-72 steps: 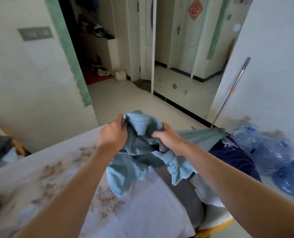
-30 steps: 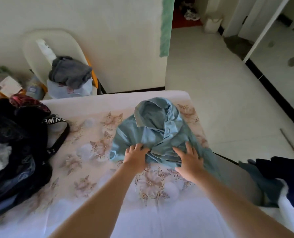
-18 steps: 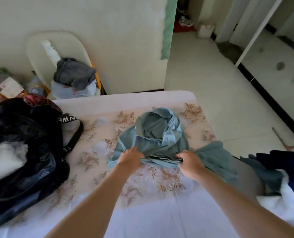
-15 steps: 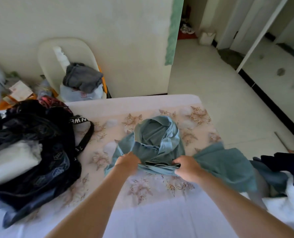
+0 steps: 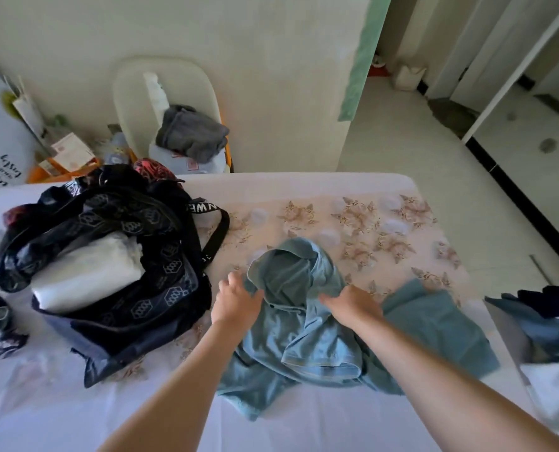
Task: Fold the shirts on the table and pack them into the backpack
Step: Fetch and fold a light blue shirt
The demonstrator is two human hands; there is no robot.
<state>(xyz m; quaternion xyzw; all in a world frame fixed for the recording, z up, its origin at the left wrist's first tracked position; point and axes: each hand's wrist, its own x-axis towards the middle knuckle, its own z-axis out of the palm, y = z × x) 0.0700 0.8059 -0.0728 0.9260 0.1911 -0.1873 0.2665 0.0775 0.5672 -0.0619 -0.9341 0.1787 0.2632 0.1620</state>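
A light blue shirt [image 5: 307, 334] lies crumpled on the table [image 5: 304, 190], collar end away from me. My left hand [image 5: 237, 300] grips the cloth at the left of the collar. My right hand [image 5: 353, 303] grips a fold of it at the right of the collar. A black backpack [image 5: 115, 256] sits open at the left with a folded white garment [image 5: 89, 275] inside. More shirts, dark blue and white [image 5: 552, 327], are heaped at the right edge.
The table wears a white cloth with a flower print. Behind it a pale chair [image 5: 164, 99] holds a grey garment [image 5: 190, 132]. Boxes and papers [image 5: 66, 154] stand at the back left. Tiled floor [image 5: 418, 138] lies to the right.
The shirt came down from the air onto the table, and both hands have drawn it toward me. My view has swung left, so the backpack is now in full view.
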